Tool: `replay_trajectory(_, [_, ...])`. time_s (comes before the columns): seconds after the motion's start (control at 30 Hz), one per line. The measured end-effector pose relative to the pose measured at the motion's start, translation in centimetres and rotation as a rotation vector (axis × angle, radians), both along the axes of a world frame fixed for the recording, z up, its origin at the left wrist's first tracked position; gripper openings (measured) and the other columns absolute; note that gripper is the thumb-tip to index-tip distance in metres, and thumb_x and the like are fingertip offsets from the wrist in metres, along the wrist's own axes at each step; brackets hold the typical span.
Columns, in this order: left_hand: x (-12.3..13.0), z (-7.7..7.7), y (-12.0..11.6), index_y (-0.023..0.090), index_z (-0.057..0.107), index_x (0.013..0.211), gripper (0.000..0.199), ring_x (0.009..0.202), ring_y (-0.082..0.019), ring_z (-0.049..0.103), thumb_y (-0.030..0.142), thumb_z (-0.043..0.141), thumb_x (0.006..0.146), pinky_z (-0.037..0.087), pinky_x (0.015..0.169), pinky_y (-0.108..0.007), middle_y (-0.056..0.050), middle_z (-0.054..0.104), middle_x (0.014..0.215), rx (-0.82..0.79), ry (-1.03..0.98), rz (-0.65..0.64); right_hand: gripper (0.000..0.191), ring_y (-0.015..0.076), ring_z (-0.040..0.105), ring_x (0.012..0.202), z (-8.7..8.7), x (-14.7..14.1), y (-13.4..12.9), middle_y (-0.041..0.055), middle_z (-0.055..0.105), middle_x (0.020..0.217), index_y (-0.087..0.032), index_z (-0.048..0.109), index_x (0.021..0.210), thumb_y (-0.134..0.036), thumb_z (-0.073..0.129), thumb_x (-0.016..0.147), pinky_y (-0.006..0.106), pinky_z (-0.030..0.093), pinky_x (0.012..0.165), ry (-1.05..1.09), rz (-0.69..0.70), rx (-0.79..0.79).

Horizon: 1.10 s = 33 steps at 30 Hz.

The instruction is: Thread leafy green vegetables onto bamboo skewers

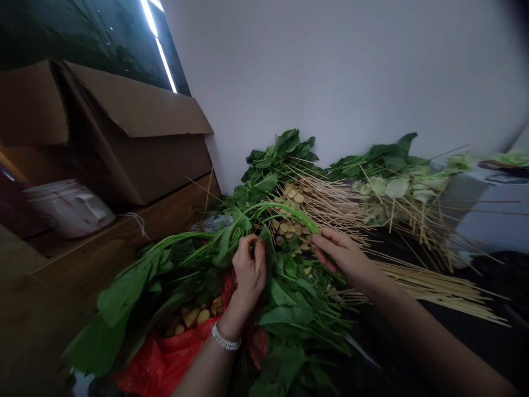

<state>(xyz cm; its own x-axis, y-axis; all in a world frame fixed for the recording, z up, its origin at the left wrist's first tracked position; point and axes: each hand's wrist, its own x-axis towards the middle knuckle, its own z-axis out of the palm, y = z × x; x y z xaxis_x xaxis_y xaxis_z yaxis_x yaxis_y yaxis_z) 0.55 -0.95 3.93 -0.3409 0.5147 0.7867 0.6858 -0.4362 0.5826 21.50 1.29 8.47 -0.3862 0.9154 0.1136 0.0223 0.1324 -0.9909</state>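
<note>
Green stems (289, 209) of leafy greens arch between my two hands. My right hand (336, 253) is closed on the stem ends at the right. My left hand (250, 262), with a beaded bracelet at the wrist, is curled beside the leaves; what its fingers pinch is too small to make out. More leafy greens (289, 309) lie under and around both hands. Below and left of my left hand, a red plastic bag (177, 353) holds round pale slices (202, 316). Skewered slices (293, 196) lie piled behind the stems.
Bare wooden skewers (446, 292) lie at the right, below skewered pale leaves (397, 187). Skewered greens (285, 151) rest against the white wall. An open cardboard box (161, 160) and a white container (68, 209) stand on a wooden surface (107, 242) at the left.
</note>
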Motion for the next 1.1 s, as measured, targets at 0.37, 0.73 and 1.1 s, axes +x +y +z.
replay_trajectory(0.37, [0.1, 0.4, 0.3, 0.019, 0.065, 0.099, 0.011, 0.087, -0.017, 0.060, 0.025, 0.062, 0.089, 0.051, 0.075, -0.030, -0.006, 0.055, 0.096, 0.083, 0.273, -0.011, 0.029, 0.0070, 0.037, 0.042, -1.0, -1.9, -1.9, -0.0079, 0.046, 0.053, -0.022, 0.043, 0.073, -0.043, 0.052, 0.092, 0.020, 0.026, 0.040, -0.156, 0.216, 0.044])
replay_trajectory(0.73, [1.0, 0.0, -0.6, 0.019, 0.059, 0.078, 0.017, 0.073, -0.018, 0.054, 0.017, 0.048, 0.091, 0.043, 0.065, -0.028, -0.004, 0.057, 0.075, -0.052, 0.555, -0.094, 0.031, 0.0080, 0.045, 0.041, -1.9, -2.3, -2.1, -0.0056, 0.055, 0.062, -0.023, 0.046, 0.080, -0.051, 0.046, 0.094, 0.020, 0.031, 0.039, -0.170, 0.192, 0.061])
replay_trajectory(1.1, [2.8, 0.4, -0.8, 0.020, 0.046, 0.064, 0.018, 0.063, -0.014, 0.046, 0.017, 0.041, 0.082, 0.038, 0.060, -0.026, 0.001, 0.049, 0.065, -0.260, -0.041, -0.375, 0.029, 0.0099, 0.045, 0.041, -2.1, -2.6, -1.8, -0.0020, 0.059, 0.064, -0.023, 0.056, 0.080, -0.047, 0.048, 0.092, 0.022, 0.032, 0.039, -0.183, 0.117, 0.170])
